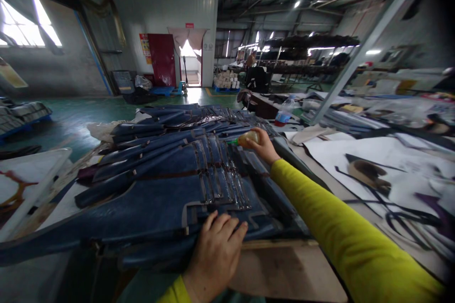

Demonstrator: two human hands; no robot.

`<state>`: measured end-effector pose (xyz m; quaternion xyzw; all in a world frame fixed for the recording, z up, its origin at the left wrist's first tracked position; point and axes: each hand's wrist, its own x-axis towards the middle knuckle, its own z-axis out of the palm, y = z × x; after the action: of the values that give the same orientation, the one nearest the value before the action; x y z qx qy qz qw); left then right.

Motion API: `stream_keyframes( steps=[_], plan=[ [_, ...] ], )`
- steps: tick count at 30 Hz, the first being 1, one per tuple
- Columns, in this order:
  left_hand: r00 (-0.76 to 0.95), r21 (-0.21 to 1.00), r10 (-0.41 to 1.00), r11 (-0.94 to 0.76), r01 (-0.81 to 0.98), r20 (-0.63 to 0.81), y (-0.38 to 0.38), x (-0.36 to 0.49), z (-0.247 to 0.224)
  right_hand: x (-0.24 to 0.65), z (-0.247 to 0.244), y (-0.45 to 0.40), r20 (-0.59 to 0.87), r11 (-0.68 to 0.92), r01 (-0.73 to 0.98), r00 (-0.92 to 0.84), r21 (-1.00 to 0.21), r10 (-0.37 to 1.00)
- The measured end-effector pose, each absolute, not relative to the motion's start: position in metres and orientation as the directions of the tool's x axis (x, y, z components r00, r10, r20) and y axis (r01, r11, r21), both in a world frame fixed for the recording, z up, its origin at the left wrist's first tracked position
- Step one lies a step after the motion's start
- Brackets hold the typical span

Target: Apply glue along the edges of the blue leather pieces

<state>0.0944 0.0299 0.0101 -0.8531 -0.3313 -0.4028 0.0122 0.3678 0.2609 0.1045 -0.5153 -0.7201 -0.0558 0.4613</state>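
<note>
Overlapping dark blue leather-like pieces point(167, 194) with grey edging lie in a fanned stack before me. Shiny wet-looking strips point(232, 182) run along their staggered right edges. My right hand point(262, 144) is wrapped round a small squeeze bottle point(248, 139) of yellowish liquid, tilted with its green nozzle pointing left, over the far part of the strips. Whether the nozzle touches a piece I cannot tell. At the near edge of the stack, my left hand point(218, 246) lies flat with its fingers spread on the nearest blue piece, holding nothing.
A plastic bottle point(284, 111) with a red and blue label stands beyond the stack on the right. White sheets point(330, 154) and dark strips point(369, 199) cover the right-hand table. A slanted metal post point(350, 75) rises there. At the left is a white-framed rack point(42, 170).
</note>
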Motion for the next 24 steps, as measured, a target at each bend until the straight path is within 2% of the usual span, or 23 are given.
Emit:
stream_keyframes(
  steps=[5,11,16,24],
  plan=[
    [0.461,0.264,0.565,-0.781,0.565,0.684,0.030,0.095,0.008,0.373,0.106,0.248,0.670,0.449,0.769,-0.037,-0.454,0.741],
    [0.457,0.290,0.573,-0.783,0.550,0.680,0.028,0.096,0.006,0.380,0.119,0.223,0.495,0.348,0.723,-0.009,-0.597,0.869],
    [0.455,0.293,0.579,-0.779,0.554,0.676,0.028,0.095,0.010,0.390,0.126,0.229,0.579,0.296,0.774,0.109,-0.559,0.808],
    [0.457,0.287,0.572,-0.782,0.553,0.681,0.029,0.095,0.010,0.393,0.117,0.250,0.577,0.286,0.789,0.104,-0.544,0.810]
  ],
)
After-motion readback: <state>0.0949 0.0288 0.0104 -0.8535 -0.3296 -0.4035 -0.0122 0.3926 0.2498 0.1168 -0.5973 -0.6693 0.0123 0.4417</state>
